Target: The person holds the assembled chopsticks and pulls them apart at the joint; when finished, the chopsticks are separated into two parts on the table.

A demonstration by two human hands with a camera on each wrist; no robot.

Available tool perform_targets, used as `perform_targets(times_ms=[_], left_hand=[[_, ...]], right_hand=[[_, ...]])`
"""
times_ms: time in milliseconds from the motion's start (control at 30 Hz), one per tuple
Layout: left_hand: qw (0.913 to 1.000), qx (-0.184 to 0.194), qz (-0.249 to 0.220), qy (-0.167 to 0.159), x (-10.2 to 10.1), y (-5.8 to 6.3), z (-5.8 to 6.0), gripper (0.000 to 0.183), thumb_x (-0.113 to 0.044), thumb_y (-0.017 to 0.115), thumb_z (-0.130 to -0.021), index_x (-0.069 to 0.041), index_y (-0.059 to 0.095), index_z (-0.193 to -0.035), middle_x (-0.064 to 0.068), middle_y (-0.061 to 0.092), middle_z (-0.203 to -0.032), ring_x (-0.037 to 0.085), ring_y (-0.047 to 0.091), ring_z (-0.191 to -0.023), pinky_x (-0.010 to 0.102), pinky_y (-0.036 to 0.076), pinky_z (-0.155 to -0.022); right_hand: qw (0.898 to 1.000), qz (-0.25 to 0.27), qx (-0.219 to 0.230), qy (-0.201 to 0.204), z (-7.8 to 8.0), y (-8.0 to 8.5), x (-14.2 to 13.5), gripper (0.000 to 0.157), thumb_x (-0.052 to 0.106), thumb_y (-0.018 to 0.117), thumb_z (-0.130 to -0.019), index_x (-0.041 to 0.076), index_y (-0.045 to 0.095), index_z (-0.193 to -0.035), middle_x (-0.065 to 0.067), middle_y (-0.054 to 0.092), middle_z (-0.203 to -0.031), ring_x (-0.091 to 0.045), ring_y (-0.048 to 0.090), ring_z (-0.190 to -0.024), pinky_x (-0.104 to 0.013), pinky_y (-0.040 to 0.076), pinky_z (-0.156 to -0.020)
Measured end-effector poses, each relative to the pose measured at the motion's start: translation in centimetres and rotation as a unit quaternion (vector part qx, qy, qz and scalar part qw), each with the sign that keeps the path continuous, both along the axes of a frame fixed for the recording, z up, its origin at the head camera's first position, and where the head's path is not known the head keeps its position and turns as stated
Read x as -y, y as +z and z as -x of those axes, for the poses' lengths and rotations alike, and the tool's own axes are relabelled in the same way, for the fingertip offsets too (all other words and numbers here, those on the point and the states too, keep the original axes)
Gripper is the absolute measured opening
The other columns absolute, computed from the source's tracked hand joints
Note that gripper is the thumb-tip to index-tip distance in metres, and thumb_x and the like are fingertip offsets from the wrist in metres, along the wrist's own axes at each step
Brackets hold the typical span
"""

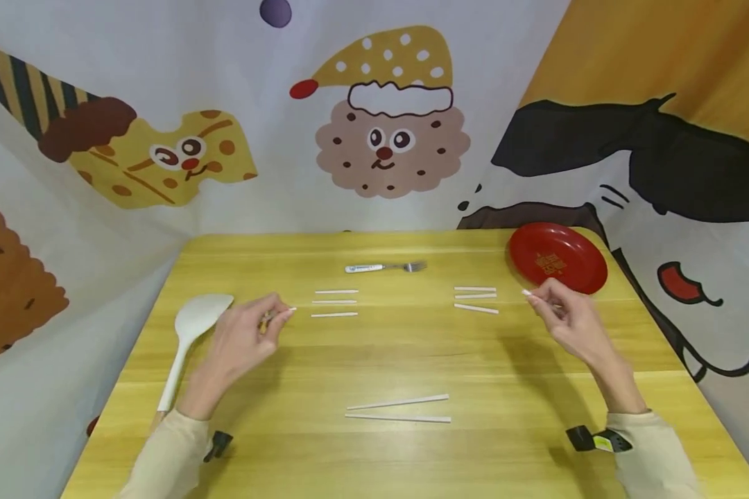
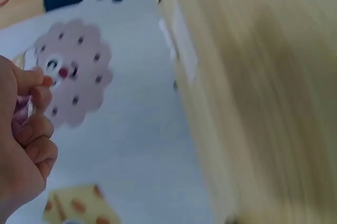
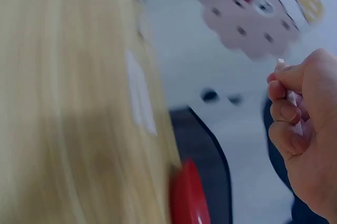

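Note:
My left hand is raised over the left part of the table, its thumb and index finger pinching a thin white stick; only the tip pokes out. Over the right side, my right hand pinches another white stick. In the right wrist view that stick runs down behind the curled fingers. Several short white sticks lie in two stacked rows: a left set beside the left hand, and a right set left of the right hand.
Two longer white chopsticks lie near the front. A fork with a white handle is at the back middle. The red plate stands at the back right, beyond my right hand. A white ladle-like spoon lies at left. A cartoon curtain hangs behind.

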State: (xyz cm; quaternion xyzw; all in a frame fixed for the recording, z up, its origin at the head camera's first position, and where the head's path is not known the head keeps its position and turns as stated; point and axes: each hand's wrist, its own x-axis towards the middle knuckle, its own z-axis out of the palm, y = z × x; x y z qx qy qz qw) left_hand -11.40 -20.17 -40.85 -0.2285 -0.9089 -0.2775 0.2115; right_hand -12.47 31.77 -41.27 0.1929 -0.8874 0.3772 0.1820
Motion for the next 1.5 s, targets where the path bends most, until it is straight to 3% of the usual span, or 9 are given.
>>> perform_targets(times_ms=[67, 167, 300, 433, 600, 767, 1067, 1500], left_hand=[[0.9987, 0.041, 0.014, -0.026, -1.2, -0.3, 0.4, 0.008, -0.015, 0.069, -0.096, -0.017, 0.067, -0.088, -0.009, 0.06, -0.067, 0.0, 0.031, -0.047, 0.019, 0.033, -0.045], [0.9945, 0.093, 0.027, -0.038, -2.5, -0.6, 0.9, 0.005, -0.019, 0.065, -0.1, -0.018, 0.068, -0.095, -0.005, 0.07, -0.081, 0.001, 0.038, -0.05, 0.021, 0.042, -0.053], [0.991, 0.119, 0.038, -0.049, -2.9, -0.9, 1.4, 0.007, -0.018, 0.062, -0.101, -0.017, 0.069, -0.102, -0.001, 0.073, -0.091, 0.002, 0.048, -0.056, 0.026, 0.049, -0.058], [0.9886, 0.135, 0.025, -0.062, -3.1, -1.4, 1.8, 0.013, -0.015, 0.06, -0.102, -0.012, 0.07, -0.11, 0.0, 0.071, -0.093, 0.004, 0.056, -0.067, 0.028, 0.054, -0.064], [0.9827, 0.163, -0.007, -0.087, -3.2, -1.8, 2.5, 0.021, -0.008, 0.056, -0.103, -0.005, 0.068, -0.12, 0.002, 0.064, -0.094, 0.009, 0.05, -0.068, 0.025, 0.047, -0.058], [0.9793, 0.176, 0.006, -0.1, -3.4, -2.4, 3.1, 0.022, -0.004, 0.055, -0.102, -0.004, 0.07, -0.119, 0.004, 0.062, -0.104, 0.01, 0.051, -0.074, 0.023, 0.047, -0.061], [0.9724, 0.216, 0.008, -0.087, -4.5, -3.5, 3.8, 0.018, 0.003, 0.065, -0.095, -0.004, 0.074, -0.109, 0.005, 0.066, -0.1, 0.015, 0.063, -0.089, 0.028, 0.059, -0.078], [0.9724, 0.225, 0.004, -0.06, -5.5, -5.8, 4.5, 0.01, -0.003, 0.074, -0.09, -0.008, 0.076, -0.099, 0.001, 0.069, -0.092, 0.014, 0.065, -0.084, 0.03, 0.059, -0.078]], right_hand=[[0.999, -0.019, -0.012, 0.035, 1.0, -1.0, 0.6, 0.022, -0.007, 0.07, -0.089, 0.014, 0.063, -0.088, 0.007, 0.05, -0.066, -0.001, 0.037, -0.051, -0.019, 0.028, -0.043], [0.997, -0.045, -0.017, 0.067, 1.6, -1.5, 2.3, 0.026, -0.007, 0.071, -0.088, 0.018, 0.063, -0.088, 0.01, 0.049, -0.067, 0.0, 0.037, -0.052, -0.016, 0.032, -0.045], [0.994, -0.068, -0.004, 0.091, 2.1, -2.1, 3.3, 0.021, -0.005, 0.068, -0.09, 0.015, 0.066, -0.093, 0.008, 0.052, -0.074, 0.0, 0.039, -0.057, -0.016, 0.034, -0.048], [0.992, -0.089, -0.002, 0.09, 2.2, -2.8, 3.5, 0.017, -0.004, 0.066, -0.09, 0.01, 0.07, -0.099, 0.005, 0.055, -0.085, -0.001, 0.04, -0.06, -0.017, 0.035, -0.051], [0.992, -0.097, 0.001, 0.08, 2.1, -3.4, 3.2, 0.017, -0.006, 0.067, -0.089, 0.005, 0.072, -0.1, 0.003, 0.057, -0.089, -0.003, 0.043, -0.062, -0.017, 0.038, -0.052], [0.991, -0.114, 0.006, 0.069, 2.0, -4.1, 2.8, 0.02, -0.007, 0.071, -0.087, 0.007, 0.075, -0.1, 0.002, 0.062, -0.091, -0.006, 0.051, -0.073, -0.02, 0.044, -0.057], [0.987, -0.146, 0.021, 0.058, 2.7, -6.2, 2.6, 0.017, -0.003, 0.077, -0.085, 0.01, 0.075, -0.097, 0.002, 0.068, -0.09, -0.011, 0.063, -0.08, -0.034, 0.058, -0.07], [0.992, -0.108, 0.018, 0.059, 3.4, -7.8, 3.3, 0.015, 0.003, 0.083, -0.081, 0.01, 0.078, -0.093, 0.001, 0.072, -0.088, -0.007, 0.064, -0.077, -0.028, 0.057, -0.066]])
